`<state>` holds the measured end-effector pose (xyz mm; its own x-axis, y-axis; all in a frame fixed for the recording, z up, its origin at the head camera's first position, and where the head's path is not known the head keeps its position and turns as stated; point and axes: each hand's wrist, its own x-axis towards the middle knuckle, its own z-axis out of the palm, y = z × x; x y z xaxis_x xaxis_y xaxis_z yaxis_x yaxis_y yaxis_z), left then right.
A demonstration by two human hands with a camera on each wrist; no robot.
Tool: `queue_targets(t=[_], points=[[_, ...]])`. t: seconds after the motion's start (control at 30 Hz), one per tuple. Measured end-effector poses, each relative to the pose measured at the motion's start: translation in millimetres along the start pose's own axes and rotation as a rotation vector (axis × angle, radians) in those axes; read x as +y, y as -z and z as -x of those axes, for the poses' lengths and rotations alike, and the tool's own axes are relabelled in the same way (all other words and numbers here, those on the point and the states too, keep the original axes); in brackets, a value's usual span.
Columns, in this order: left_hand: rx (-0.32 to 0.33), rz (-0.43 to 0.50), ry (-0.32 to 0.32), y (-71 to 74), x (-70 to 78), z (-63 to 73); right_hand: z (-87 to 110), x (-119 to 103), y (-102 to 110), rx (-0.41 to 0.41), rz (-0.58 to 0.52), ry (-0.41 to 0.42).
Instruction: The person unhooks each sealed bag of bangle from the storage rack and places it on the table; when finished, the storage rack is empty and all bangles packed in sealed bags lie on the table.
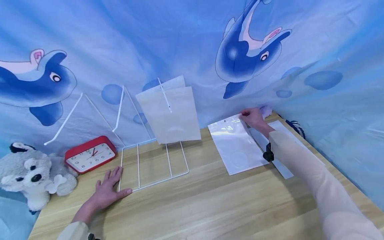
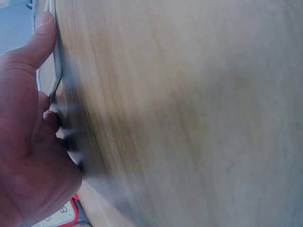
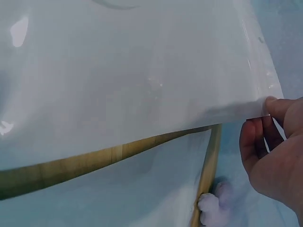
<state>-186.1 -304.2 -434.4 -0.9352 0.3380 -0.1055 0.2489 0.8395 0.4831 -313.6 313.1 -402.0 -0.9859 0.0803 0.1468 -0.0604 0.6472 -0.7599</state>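
Observation:
My right hand [image 1: 253, 118] pinches the top right corner of a glossy white plastic bag [image 1: 238, 146] between thumb and fingers; the corner also shows in the right wrist view, held by my right hand [image 3: 279, 151]. Partly under my arm lies another white bag [image 1: 283, 170]. My left hand [image 1: 106, 190], fingers spread, rests at the left front corner of a white wire rack [image 1: 138, 166]. In the left wrist view the thumb touches the rack's wire [image 2: 58, 61]. Toward the rack's right end, white bags [image 1: 177, 116] stand upright against its wire divider.
A red clock [image 1: 90, 158] and a grey-white plush dog [image 1: 33, 176] sit left of the rack. A pale purple fuzzy thing [image 1: 266, 110] lies at the back right corner, near a dark tassel [image 1: 295, 128]. Blue dolphin-print curtain [image 1: 192, 40] hangs behind the wooden table [image 1: 204, 206].

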Motion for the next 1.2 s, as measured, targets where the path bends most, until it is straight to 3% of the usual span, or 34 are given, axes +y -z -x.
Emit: queue_targets(t=[0.27, 0.4, 0.67, 0.93, 1.03, 1.2], points=[[0.018, -0.001, 0.03, 2.6, -0.9, 15.9, -12.3, 0.4, -16.2, -0.025, 0.082, 0.041], [0.011, -0.003, 0.044, 2.9, 1.2, 18.8, -12.9, 3.3, -17.2, -0.042, 0.096, 0.017], [0.007, -0.006, 0.044, -2.0, 9.8, 8.2, -10.8, 15.4, -9.1, -0.027, 0.119, -0.054], [0.001, -0.006, 0.074, -6.2, 16.5, 9.0, -12.0, 15.5, -9.7, -0.058, 0.148, -0.074], [-0.002, -0.008, 0.088, -7.0, 18.3, 7.0, -11.2, 16.4, -7.2, -0.05, 0.157, -0.061], [-0.016, -0.023, 0.075, -8.7, 25.3, -10.8, 3.6, 20.7, 9.1, 0.011, 0.166, 0.014]])
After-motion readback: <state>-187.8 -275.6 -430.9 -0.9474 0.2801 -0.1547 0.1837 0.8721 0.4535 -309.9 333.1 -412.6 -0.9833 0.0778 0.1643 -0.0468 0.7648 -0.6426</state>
